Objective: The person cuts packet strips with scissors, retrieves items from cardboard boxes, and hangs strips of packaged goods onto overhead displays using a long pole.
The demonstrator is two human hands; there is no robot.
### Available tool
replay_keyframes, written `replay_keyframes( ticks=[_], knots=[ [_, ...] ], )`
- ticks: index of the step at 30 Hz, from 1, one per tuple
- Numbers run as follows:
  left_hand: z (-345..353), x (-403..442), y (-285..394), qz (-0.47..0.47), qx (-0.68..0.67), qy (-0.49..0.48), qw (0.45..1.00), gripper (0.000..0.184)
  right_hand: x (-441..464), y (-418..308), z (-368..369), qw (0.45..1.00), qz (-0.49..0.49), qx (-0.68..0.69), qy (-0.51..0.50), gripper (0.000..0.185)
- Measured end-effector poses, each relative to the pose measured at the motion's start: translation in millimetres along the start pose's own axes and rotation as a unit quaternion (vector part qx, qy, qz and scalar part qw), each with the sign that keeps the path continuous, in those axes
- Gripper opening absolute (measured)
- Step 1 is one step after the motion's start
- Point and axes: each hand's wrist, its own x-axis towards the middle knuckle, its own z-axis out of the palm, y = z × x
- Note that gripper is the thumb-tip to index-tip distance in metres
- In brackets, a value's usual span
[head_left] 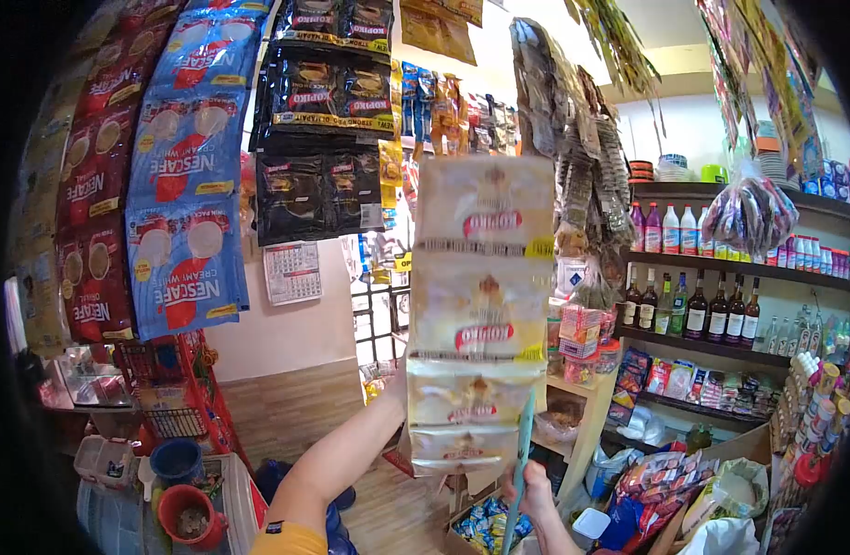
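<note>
A strip of pale Kopiko coffee sachets [482, 296] hangs upright in front of me, from the upper middle down to waist height. My left forearm reaches up to its left edge, and my left hand is hidden behind the sachets, so its grip does not show. Low at the right, my right hand [536, 492] is closed around a long, thin teal stick [522, 453]. The stick's upper end meets the strip's lower right edge. Whether it presses on the sachets or only overlaps them I cannot tell.
Black Kopiko packs [325, 102] and blue Nescafe packs [189, 185] hang at the left. Shelves with bottles [698, 310] line the right wall. Below stand a red bucket [192, 518], a blue bucket [177, 458] and a box of blue-yellow packets [488, 529].
</note>
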Motion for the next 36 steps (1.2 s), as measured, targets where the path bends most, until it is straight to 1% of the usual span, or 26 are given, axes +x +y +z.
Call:
replay_keyframes(
  ticks=[2,5,8,11,14,17,18,19,20,21,23,24,25,28,29,31,33,36],
  knots=[
    [20.6,15.7,-8.3,-0.011,-0.011,-0.019,1.0,0.048,16.9,-27.6,19.4,1.0,-0.017,0.005,0.009,0.048],
    [48.0,36.8,-4.6,-0.005,0.018,-0.051,0.999,0.048,48.5,-58.7,26.1,0.998,-0.053,0.036,-0.007,0.045],
    [75.3,55.2,9.5,0.012,0.056,-0.079,0.995,0.049,66.0,-103.5,47.0,0.997,-0.066,0.004,-0.025,0.043],
    [99.7,69.7,17.6,0.026,0.078,-0.099,0.992,0.05,84.9,-139.1,64.3,0.997,-0.062,0.031,-0.029,0.042],
    [121.0,82.8,23.5,0.043,0.096,-0.117,0.988,0.05,89.7,-165.4,82.0,0.994,-0.096,0.024,-0.052,0.037],
    [141.9,96.6,32.6,0.061,0.112,-0.131,0.983,0.051,66.9,-167.6,111.9,0.984,-0.171,-0.041,-0.009,0.035],
    [149.4,101.9,37.8,0.071,0.119,-0.135,0.981,0.051,53.8,-154.2,100.9,0.984,-0.162,-0.072,-0.019,0.042],
    [155.4,106.4,45.3,0.08,0.124,-0.139,0.979,0.051,37.6,-137.0,89.7,0.97,-0.158,-0.181,-0.023,0.044],
    [161.9,110.8,52.8,0.087,0.128,-0.145,0.977,0.051,18.5,-114.5,80.3,0.977,-0.135,-0.161,-0.038,0.048],
    [167.3,113.4,57.9,0.095,0.131,-0.149,0.976,0.051,-6.2,-90.9,69.3,0.978,-0.092,-0.184,-0.044,0.055],
    [177.1,117.5,68.7,0.109,0.141,-0.155,0.972,0.052,-48.9,-49.0,70.9,0.99,-0.069,-0.124,-0.007,0.06],
    [182.4,120.3,74.1,0.116,0.146,-0.159,0.97,0.052,-67.4,-46.4,86.9,0.988,-0.092,-0.109,0.053,0.045],
    [185.8,121.4,79.0,0.122,0.149,-0.16,0.968,0.052,-83.6,-47.3,100.7,0.983,-0.115,-0.093,0.113,0.031],
    [197.0,127.5,90.1,0.136,0.158,-0.169,0.963,0.053,-87.5,-78.7,126.0,0.98,-0.105,-0.103,0.136,0.028],
    [199.8,129.3,93.9,0.14,0.158,-0.17,0.963,0.053,-81.0,-73.8,111.1,0.98,-0.09,-0.132,0.115,0.037],
    [204.3,130.0,99.2,0.143,0.157,-0.18,0.96,0.053,-55.6,-63.4,58.6,0.977,-0.059,-0.191,0.069,0.058],
    [207.2,126.2,100.2,0.143,0.158,-0.19,0.958,0.053,-34.2,-92.1,55.2,0.983,-0.092,-0.147,0.062,0.057],
    [212.2,115.6,92.3,0.133,0.168,-0.212,0.954,0.054,4.6,-138.1,55.3,0.977,-0.126,-0.168,0.045,0.055]
  ],
)
